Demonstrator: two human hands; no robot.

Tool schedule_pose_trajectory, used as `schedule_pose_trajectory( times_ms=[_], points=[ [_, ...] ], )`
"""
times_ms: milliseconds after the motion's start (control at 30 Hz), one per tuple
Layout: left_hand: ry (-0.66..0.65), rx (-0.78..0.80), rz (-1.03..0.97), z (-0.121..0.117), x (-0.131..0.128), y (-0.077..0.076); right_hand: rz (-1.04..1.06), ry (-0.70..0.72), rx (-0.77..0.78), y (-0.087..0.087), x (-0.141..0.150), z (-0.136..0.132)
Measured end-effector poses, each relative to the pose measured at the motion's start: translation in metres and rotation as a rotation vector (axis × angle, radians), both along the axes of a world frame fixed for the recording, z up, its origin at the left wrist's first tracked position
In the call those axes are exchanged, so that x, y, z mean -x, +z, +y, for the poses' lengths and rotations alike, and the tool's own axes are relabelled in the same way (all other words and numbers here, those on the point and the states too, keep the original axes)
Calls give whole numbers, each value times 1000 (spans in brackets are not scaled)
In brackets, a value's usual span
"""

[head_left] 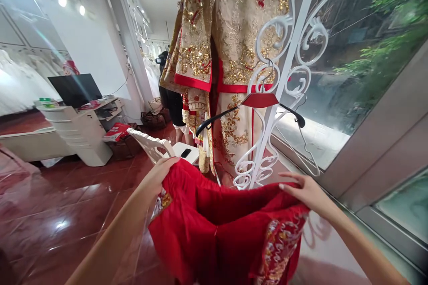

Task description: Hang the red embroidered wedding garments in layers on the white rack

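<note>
A red embroidered garment (220, 227) hangs spread between my two hands at the bottom centre. My left hand (159, 174) grips its upper left edge with fingers curled over the cloth. My right hand (306, 192) holds the upper right edge, fingers closed on the fabric. Just beyond, a black and red hanger (257, 100) hangs on a white ornate metal stand (284, 71). A gold and red embroidered robe (224, 44) hangs behind the stand.
A white chair (150, 144) with a dark phone (186, 152) on a white surface stands ahead on the glossy red tiled floor (60, 213). A white desk (76, 131) with a monitor (75, 90) is left. A person in black (172, 98) stands behind the robe. Glass window (351, 67) at right.
</note>
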State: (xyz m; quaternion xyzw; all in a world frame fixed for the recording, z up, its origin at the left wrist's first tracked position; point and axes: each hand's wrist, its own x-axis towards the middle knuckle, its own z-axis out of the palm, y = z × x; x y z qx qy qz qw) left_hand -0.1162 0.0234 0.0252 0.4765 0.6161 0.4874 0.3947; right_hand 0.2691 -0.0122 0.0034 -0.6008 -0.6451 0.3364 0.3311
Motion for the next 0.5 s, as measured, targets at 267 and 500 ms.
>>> schedule_pose_trajectory(
  times_ms=[267, 500],
  points=[
    [-46, 105, -490, 56, -11, 32, 27, -492, -407, 42, -33, 75],
    [-74, 109, -503, 76, -7, 43, 665, -385, -277, 50, -44, 121]
  ],
)
